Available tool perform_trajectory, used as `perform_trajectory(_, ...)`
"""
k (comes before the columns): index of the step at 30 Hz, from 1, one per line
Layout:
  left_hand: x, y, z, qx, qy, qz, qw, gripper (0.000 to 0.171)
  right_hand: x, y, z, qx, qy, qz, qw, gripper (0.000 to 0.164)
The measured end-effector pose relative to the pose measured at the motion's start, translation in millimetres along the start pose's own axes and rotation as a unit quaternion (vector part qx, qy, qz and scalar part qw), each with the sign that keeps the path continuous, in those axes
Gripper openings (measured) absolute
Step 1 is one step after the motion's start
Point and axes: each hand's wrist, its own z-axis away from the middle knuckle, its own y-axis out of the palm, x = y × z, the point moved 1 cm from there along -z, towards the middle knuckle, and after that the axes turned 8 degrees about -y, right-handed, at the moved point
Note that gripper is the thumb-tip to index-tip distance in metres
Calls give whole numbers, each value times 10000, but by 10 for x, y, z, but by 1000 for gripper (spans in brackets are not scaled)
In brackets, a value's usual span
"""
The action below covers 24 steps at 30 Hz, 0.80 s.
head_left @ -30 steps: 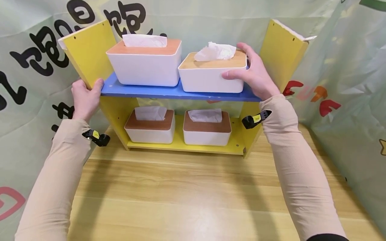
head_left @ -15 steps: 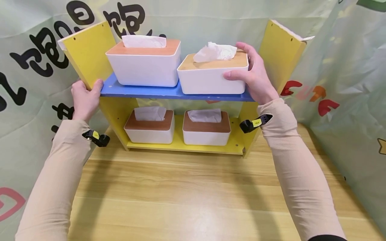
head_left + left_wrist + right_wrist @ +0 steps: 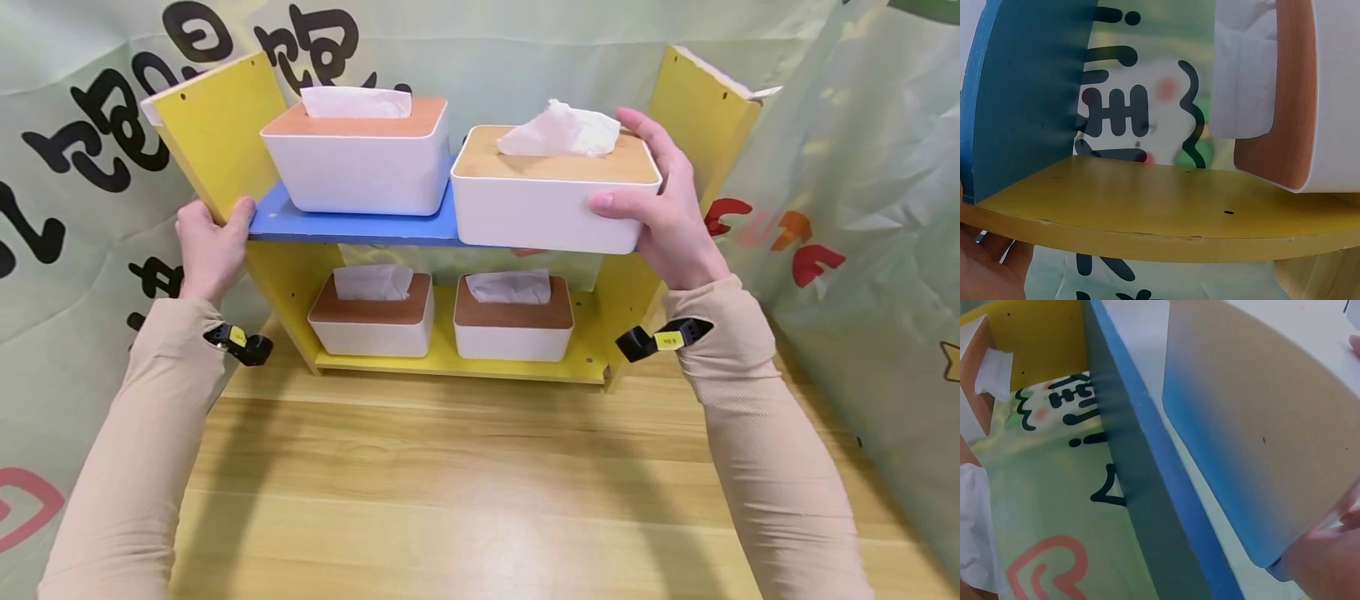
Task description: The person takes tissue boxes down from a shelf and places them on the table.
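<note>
My right hand (image 3: 675, 212) grips the right end of a white tissue box (image 3: 547, 204) with a light wood lid and a tissue sticking out, thumb on its front face. The box is tilted and juts past the front edge of the blue shelf (image 3: 352, 225). In the right wrist view, the underside of the tissue box (image 3: 1260, 425) shows with a gap beside the shelf edge. My left hand (image 3: 213, 254) holds the yellow side panel (image 3: 225, 137) of the shelf unit near the blue shelf's left end. Its fingers (image 3: 1016, 259) show behind the panel in the left wrist view.
Another tissue box (image 3: 356, 171) stands on the blue shelf at left. Below, two tissue boxes, one left (image 3: 371, 333) and one right (image 3: 513, 337), sit on the yellow bottom board (image 3: 442, 364). The unit stands on a wooden surface (image 3: 465, 467) before a printed cloth (image 3: 510, 50).
My right hand has drawn the light-lidded tissue box forward and to the right, lifting it off its place on the blue shelf. The left hand has stayed on the side panel.
</note>
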Motion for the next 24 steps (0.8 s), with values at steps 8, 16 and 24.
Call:
perform_trajectory(8, 4, -5, -3, 2, 31, -49, 10000, 24, 133, -73, 182, -43, -339, -307, 9989, 67)
perform_trajectory(16, -5, -8, 1, -5, 51, -116, 9999, 26, 213, -193, 390, 10, -451, -275, 9986, 70)
perform_trajectory(24, 0, -2, -3, 9, 55, -142, 9999, 25, 212, -421, 596, 75, -520, -428, 9977, 77)
